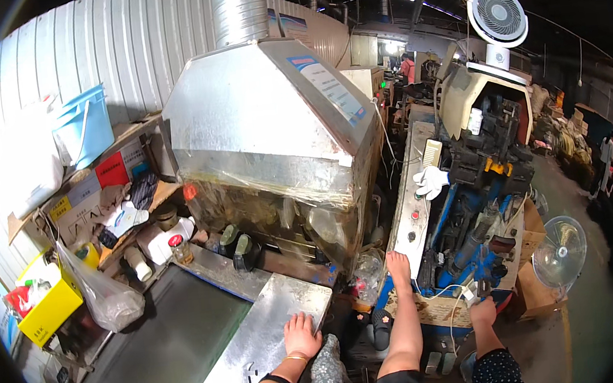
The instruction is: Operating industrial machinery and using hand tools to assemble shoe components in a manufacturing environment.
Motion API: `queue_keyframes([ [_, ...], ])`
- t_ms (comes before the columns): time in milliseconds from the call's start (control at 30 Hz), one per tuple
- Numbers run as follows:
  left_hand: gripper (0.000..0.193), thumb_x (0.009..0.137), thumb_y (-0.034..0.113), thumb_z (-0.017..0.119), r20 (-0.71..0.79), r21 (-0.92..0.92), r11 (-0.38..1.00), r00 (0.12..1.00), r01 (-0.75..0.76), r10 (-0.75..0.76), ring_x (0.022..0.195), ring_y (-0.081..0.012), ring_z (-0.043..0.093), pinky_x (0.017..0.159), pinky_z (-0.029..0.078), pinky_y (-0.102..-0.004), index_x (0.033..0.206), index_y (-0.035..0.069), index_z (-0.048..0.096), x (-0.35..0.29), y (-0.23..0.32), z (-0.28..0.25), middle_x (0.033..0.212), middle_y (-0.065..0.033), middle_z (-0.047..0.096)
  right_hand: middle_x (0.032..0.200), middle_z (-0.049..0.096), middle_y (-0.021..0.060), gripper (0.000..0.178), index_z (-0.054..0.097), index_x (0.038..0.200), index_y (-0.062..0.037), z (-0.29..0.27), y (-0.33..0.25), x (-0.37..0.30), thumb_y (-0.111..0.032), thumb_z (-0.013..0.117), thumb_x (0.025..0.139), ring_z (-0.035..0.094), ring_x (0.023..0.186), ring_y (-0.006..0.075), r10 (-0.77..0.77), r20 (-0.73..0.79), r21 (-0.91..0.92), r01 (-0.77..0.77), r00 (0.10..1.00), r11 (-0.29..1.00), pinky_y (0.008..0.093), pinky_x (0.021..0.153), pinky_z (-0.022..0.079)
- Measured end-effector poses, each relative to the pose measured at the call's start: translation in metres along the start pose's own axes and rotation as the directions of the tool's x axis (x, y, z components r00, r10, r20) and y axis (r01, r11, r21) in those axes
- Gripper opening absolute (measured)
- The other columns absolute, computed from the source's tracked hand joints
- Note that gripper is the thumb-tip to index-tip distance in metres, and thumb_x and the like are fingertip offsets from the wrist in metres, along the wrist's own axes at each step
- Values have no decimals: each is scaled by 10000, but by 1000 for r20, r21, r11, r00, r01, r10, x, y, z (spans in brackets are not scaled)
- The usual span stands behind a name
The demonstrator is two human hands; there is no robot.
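Observation:
My left hand (302,335) rests flat on a scuffed metal plate (301,293), fingers stretched out and nothing held. A bracelet and a black band circle that wrist. At the near end of a blue and black machine (466,235), my right hand (483,312) is closed on something that I cannot make out. A white connector (470,294) with a cable sits beside it. Between my hands a bare leg (401,330) reaches forward, its foot at the machine's pale side panel (408,233). A white glove (431,181) lies farther up the machine.
A metal hood (247,116) with plastic sheeting stands ahead. Dark conveyor belt (166,345) runs at left, below shelves with a blue bucket (85,128) and yellow bin (50,299). Black slippers (382,328) sit below the leg. A floor fan (560,254) stands at right.

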State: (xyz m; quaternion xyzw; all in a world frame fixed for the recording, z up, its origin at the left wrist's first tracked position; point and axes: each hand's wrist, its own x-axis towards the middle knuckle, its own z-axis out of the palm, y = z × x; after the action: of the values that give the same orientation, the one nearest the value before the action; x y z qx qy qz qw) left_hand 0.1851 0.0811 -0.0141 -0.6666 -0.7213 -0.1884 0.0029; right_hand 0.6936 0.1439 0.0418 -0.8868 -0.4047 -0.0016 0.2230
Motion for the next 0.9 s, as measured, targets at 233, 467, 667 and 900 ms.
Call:
queue_keyframes([
  [233, 622, 807, 368, 626, 11, -14, 998, 998, -68, 68, 1362, -366, 369, 1123, 253, -515, 1341, 65, 527, 6, 24, 2, 1435, -176, 465, 970, 684, 235, 397, 560, 1072, -8, -16, 23, 4, -239, 711, 787, 671, 933, 401, 75, -7, 9, -75, 997, 997, 480, 799, 539],
  [467, 628, 806, 366, 636, -20, -16, 999, 999, -33, 33, 1359, -361, 372, 1124, 254, -511, 1348, 72, 521, 2, 6, 3, 1435, -173, 463, 984, 683, 246, 406, 569, 1083, 9, 4, 13, 10, -241, 700, 792, 664, 939, 405, 39, 3, 6, -39, 999, 999, 476, 808, 532],
  [667, 633, 814, 368, 633, 8, -32, 999, 1000, -5, 5, 1373, -351, 364, 1129, 265, -495, 1364, 78, 514, 6, 7, -3, 1451, -167, 455, 1016, 671, 251, 390, 566, 1089, 12, -1, 11, 3, -248, 668, 815, 648, 978, 412, 0, -3, 19, 0, 1000, 1000, 489, 827, 522],
  [900, 622, 840, 385, 611, 29, -13, 1000, 1000, -6, 6, 1397, -340, 346, 1154, 243, -492, 1376, 86, 506, 4, 6, -3, 1479, -155, 434, 1089, 648, 253, 387, 567, 1110, 9, -11, 5, -2, -273, 619, 850, 628, 1029, 414, 44, 43, 29, -45, 998, 999, 491, 859, 513],
])
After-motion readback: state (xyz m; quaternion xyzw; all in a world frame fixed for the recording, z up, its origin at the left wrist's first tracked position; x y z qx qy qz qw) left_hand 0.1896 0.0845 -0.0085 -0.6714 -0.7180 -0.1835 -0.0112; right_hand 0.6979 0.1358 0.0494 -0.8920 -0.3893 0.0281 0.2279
